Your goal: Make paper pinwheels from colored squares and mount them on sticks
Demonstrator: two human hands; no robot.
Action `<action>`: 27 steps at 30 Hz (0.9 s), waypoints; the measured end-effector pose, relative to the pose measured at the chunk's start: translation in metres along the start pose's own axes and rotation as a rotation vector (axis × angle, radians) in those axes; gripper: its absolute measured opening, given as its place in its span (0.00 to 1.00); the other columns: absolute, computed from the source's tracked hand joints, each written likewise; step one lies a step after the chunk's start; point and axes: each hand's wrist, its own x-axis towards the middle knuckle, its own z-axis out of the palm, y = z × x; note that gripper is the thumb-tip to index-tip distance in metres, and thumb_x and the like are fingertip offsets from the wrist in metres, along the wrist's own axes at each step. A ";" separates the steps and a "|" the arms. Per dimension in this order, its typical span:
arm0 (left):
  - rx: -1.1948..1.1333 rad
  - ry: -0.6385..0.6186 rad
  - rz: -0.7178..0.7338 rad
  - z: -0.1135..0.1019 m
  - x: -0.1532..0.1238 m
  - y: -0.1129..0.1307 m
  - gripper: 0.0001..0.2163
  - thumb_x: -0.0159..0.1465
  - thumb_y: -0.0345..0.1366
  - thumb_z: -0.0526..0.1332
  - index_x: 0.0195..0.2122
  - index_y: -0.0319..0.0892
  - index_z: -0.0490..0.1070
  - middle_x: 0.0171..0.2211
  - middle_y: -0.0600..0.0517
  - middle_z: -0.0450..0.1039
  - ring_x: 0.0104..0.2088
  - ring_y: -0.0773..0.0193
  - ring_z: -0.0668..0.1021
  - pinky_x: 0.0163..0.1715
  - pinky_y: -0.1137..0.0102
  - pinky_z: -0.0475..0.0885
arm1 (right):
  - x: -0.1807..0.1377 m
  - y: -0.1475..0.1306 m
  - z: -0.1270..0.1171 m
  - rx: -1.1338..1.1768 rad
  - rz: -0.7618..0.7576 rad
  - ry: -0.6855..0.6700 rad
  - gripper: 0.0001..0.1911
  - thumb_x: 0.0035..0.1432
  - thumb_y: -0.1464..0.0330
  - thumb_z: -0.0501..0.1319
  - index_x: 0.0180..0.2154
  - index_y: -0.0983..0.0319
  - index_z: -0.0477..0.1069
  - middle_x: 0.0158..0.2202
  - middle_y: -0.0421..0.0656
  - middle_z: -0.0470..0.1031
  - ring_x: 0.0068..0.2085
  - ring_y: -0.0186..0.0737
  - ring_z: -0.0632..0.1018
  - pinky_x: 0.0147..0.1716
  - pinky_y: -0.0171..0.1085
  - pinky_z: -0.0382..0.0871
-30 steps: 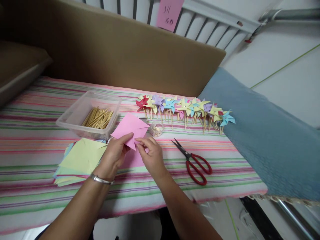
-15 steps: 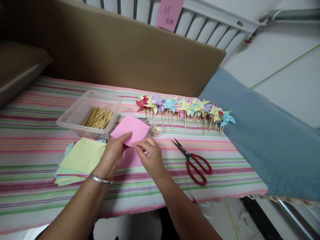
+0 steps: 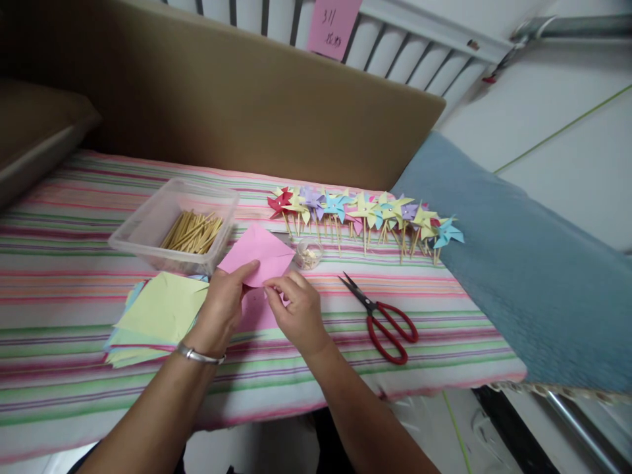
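My left hand (image 3: 228, 289) pinches a square of pink paper (image 3: 261, 253) along its left side, thumb on top. A short slit runs in from the paper's right corner. At the near edge of that paper, my right hand (image 3: 295, 306) has its thumb and forefinger pressed together on it. Beneath both hands more pink paper (image 3: 257, 313) lies on the cloth. Just beyond my right hand stands a small clear cup (image 3: 309, 255) of tiny pale pieces. Scissors with red handles (image 3: 379, 317) lie to the right, blades slightly apart.
A clear plastic box (image 3: 143, 240) holds many thin wooden sticks (image 3: 192, 232). Left of my hands is a stack of coloured paper squares (image 3: 160, 309), yellow on top. Finished paper pinwheels (image 3: 365, 209) line the back of the striped cloth (image 3: 64, 316), before a brown board (image 3: 237, 99).
Very little differs. Both hands keep their hold on the pink paper, and my right fingertips shift slightly at its near edge.
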 end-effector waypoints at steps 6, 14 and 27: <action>0.129 -0.084 0.014 -0.002 -0.001 -0.004 0.11 0.45 0.31 0.69 0.31 0.38 0.75 0.28 0.52 0.77 0.27 0.65 0.76 0.29 0.71 0.72 | 0.003 -0.002 -0.002 0.072 0.072 0.018 0.06 0.57 0.69 0.58 0.32 0.59 0.74 0.28 0.40 0.68 0.28 0.33 0.69 0.30 0.33 0.65; 0.278 -0.130 -0.039 -0.003 -0.001 -0.006 0.11 0.45 0.35 0.70 0.30 0.37 0.75 0.29 0.48 0.78 0.30 0.61 0.77 0.30 0.69 0.72 | 0.009 0.003 -0.004 0.213 0.187 0.080 0.05 0.53 0.71 0.59 0.27 0.61 0.72 0.27 0.39 0.69 0.28 0.33 0.70 0.31 0.33 0.64; 0.228 -0.087 -0.055 -0.005 0.002 -0.007 0.09 0.43 0.32 0.70 0.25 0.37 0.74 0.21 0.54 0.74 0.23 0.66 0.73 0.26 0.72 0.69 | 0.007 0.004 -0.003 0.257 0.185 0.047 0.04 0.54 0.71 0.60 0.28 0.61 0.72 0.27 0.38 0.69 0.29 0.33 0.70 0.30 0.32 0.65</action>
